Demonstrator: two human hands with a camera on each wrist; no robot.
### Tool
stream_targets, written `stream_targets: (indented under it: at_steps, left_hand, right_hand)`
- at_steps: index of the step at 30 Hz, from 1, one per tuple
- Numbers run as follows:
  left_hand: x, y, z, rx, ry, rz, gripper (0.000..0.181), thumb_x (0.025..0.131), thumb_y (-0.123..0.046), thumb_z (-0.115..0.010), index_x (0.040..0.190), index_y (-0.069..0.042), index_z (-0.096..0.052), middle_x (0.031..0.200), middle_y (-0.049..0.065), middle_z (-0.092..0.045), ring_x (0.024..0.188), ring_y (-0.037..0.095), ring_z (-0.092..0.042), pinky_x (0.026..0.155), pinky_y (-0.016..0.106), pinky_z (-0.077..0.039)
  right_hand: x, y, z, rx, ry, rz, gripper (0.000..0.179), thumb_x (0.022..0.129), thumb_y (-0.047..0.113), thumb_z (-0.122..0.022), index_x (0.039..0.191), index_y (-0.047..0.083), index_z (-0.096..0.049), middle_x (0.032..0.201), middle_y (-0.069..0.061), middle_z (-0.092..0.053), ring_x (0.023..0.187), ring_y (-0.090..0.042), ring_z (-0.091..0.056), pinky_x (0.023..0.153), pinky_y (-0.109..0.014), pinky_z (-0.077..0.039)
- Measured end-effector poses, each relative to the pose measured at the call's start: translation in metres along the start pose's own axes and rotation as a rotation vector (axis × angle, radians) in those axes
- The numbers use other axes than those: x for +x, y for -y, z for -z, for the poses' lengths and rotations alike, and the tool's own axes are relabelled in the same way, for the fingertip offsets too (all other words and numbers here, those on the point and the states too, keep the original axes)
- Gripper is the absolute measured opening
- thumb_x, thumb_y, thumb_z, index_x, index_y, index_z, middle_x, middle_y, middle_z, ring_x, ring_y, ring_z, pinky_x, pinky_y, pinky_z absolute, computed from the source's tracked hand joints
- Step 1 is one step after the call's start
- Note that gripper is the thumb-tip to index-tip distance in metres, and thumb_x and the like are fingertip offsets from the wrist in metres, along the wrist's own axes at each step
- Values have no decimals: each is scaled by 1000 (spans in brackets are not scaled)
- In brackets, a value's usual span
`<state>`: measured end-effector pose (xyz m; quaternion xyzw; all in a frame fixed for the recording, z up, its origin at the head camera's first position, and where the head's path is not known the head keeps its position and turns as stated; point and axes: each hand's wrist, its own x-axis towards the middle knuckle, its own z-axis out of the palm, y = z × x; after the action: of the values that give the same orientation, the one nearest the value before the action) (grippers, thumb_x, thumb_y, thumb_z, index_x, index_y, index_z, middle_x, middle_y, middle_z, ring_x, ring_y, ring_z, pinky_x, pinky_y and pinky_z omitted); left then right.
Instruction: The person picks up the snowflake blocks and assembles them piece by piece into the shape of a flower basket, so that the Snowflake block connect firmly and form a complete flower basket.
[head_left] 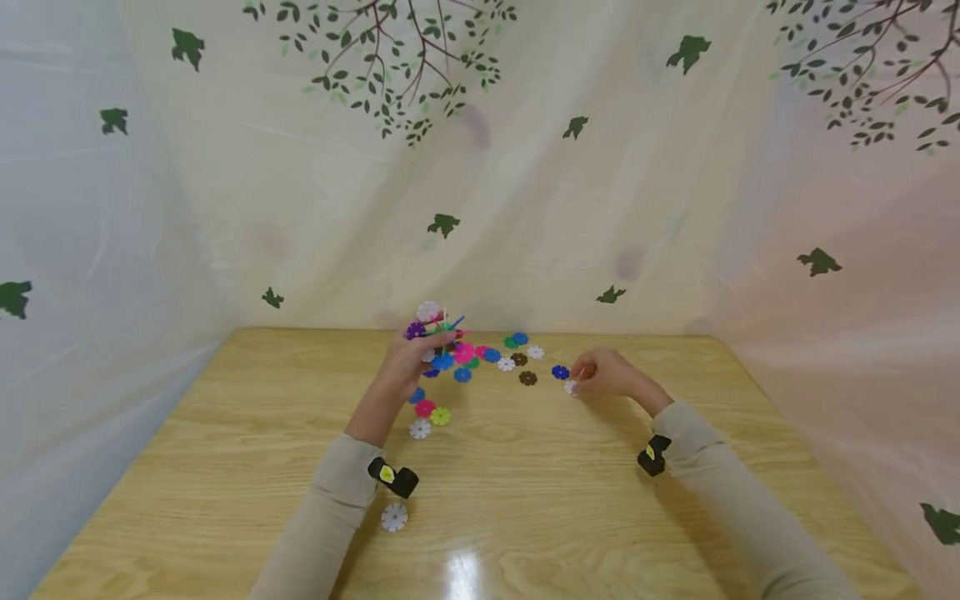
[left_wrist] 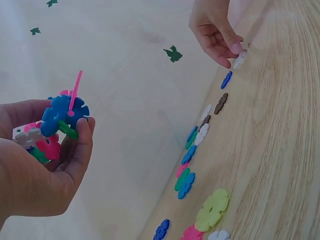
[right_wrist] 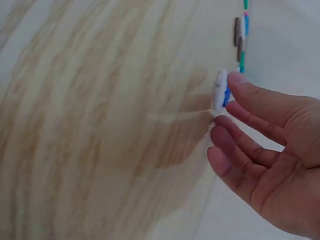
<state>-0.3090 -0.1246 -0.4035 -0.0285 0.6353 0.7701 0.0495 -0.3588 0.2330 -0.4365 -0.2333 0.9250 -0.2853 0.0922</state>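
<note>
My left hand (head_left: 422, 354) grips a cluster of interlocked plastic flower discs (left_wrist: 65, 117) in blue, pink, white and green, raised above the table. A pink disc stands edge-on at the cluster's top in the left wrist view. My right hand (head_left: 606, 372) is low over the table at the far end of a line of loose discs. Its thumb and index fingertips are right at the rim of a white flower disc (right_wrist: 220, 91), with a gap between them; the other fingers are loosely bent. A dark blue disc (head_left: 560, 372) lies just beside that white one.
Between the hands lie loose discs, among them a brown disc (head_left: 528, 378). Nearer me are a yellow-green disc (head_left: 441, 416), a pink disc (head_left: 424, 408) and a white disc (head_left: 394, 517) beside my left sleeve. The wooden table (head_left: 525, 483) ends at a hanging cloth (head_left: 525, 250).
</note>
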Motion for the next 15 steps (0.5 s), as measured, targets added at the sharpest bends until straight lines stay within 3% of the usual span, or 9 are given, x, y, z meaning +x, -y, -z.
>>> stream_targets:
  at_steps: [10,15]
  left_hand:
    - [0,-2,3,33,33,12,25,92,-16,-75,111,-6,-62,81,-9,-68,69,8,-54,66,26,-47]
    - [0,-2,5,37,37,13,27,94,-16,-73,114,-5,-59,83,-9,-65,68,8,-53,65,25,-46]
  right_hand:
    - [4,-9,-7,70,29,30,20,81,5,-84,91,-2,-68,85,-9,-67,78,-16,-57,73,-27,-50]
    - [9,2,-14,195,58,41,16,85,0,-79,94,-4,-66,85,-8,-66,76,-12,-57,70,-26,-51]
